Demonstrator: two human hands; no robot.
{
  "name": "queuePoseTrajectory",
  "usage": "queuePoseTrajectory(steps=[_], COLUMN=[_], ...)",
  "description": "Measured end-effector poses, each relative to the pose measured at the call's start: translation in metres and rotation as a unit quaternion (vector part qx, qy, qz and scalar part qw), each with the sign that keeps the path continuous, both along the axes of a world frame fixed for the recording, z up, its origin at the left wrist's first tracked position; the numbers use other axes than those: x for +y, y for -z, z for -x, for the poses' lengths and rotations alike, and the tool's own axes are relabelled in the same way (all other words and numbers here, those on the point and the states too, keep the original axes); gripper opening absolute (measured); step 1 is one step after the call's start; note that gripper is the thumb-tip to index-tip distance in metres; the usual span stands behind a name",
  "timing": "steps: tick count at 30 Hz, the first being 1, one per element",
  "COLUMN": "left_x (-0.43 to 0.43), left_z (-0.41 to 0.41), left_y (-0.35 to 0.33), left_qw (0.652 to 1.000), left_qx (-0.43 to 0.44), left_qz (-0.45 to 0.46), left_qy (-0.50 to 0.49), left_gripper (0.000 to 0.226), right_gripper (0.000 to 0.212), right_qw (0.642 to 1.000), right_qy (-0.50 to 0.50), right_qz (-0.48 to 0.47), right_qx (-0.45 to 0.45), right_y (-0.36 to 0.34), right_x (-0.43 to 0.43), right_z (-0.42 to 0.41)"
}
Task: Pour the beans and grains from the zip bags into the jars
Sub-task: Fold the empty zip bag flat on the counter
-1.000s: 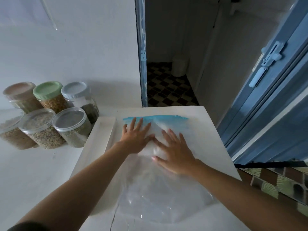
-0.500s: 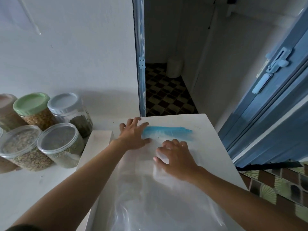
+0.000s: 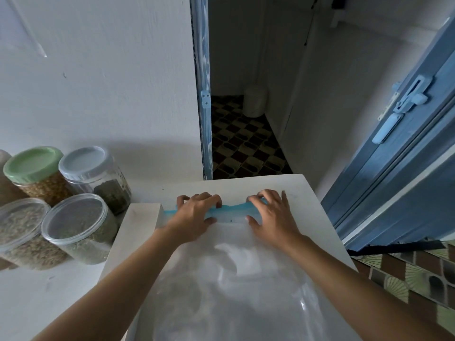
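Zip bag [image 3: 234,279] under curled hands [image 3: 197,214] [image 3: 269,212]

Nothing could be read. The grey-lidded jar [image 3: 98,173], well to the left of the left hand [image 3: 194,215], bore a label [image 3: 124,179] on its side, its print too small and blurred to make out. On the zip bag [image 3: 234,279], a tiny dark mark [image 3: 231,220] sat on the white strip between the left hand and the right hand [image 3: 270,212], equally illegible.
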State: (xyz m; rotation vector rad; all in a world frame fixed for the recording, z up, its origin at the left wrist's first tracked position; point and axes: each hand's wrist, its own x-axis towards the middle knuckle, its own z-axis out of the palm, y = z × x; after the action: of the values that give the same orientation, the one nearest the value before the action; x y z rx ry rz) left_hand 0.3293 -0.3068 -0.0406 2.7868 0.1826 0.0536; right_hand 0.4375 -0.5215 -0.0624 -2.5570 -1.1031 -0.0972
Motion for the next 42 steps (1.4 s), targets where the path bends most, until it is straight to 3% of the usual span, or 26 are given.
queuePoseTrajectory(steps=[4, 8, 14, 25, 28, 32, 36, 42], left_x=[-0.001, -0.002, 0.004, 0.008, 0.009, 0.011, 0.009, 0.006], left_z=[0.011, 0.021, 0.022, 0.031, 0.036, 0.039, 0.041, 0.039], left_y=[-0.002, -0.003, 0.000, 0.009, 0.017, 0.026, 0.028, 0.026], left_qw=[0.999, 0.998, 0.999, 0.994, 0.996, 0.997, 0.991, 0.985], left_qx=[-0.004, 0.019, 0.039, 0.081, 0.050, -0.059, -0.117, -0.162], left_qz=[-0.032, -0.049, -0.020, -0.033, -0.029, -0.004, -0.003, 0.007], left_qy=[0.026, 0.042, 0.030, 0.068, 0.067, 0.048, 0.058, 0.060], left_gripper=[0.019, 0.020, 0.029, 0.041, 0.054, 0.035, 0.044, 0.044], right_gripper=[0.013, 0.016, 0.015, 0.019, 0.030, 0.050, 0.064, 0.051], right_qw=[0.994, 0.990, 0.996, 0.995, 0.997, 0.999, 0.993, 0.997], right_qy=[-0.061, -0.112, -0.090, -0.094, -0.062, -0.002, 0.018, -0.038], right_qz=[-0.051, -0.028, -0.007, 0.003, 0.008, -0.037, -0.106, -0.073], right_qx=[-0.081, -0.079, -0.026, -0.022, -0.040, -0.004, 0.053, -0.008], right_y=[0.002, 0.010, 0.003, 0.002, 0.009, 0.012, 0.013, 0.011], right_x=[-0.010, -0.021, -0.020, -0.028, -0.027, -0.031, -0.037, -0.034], right_z=[0.002, 0.007, 0.007, 0.010, 0.010, 0.004, 0.000, 0.002])
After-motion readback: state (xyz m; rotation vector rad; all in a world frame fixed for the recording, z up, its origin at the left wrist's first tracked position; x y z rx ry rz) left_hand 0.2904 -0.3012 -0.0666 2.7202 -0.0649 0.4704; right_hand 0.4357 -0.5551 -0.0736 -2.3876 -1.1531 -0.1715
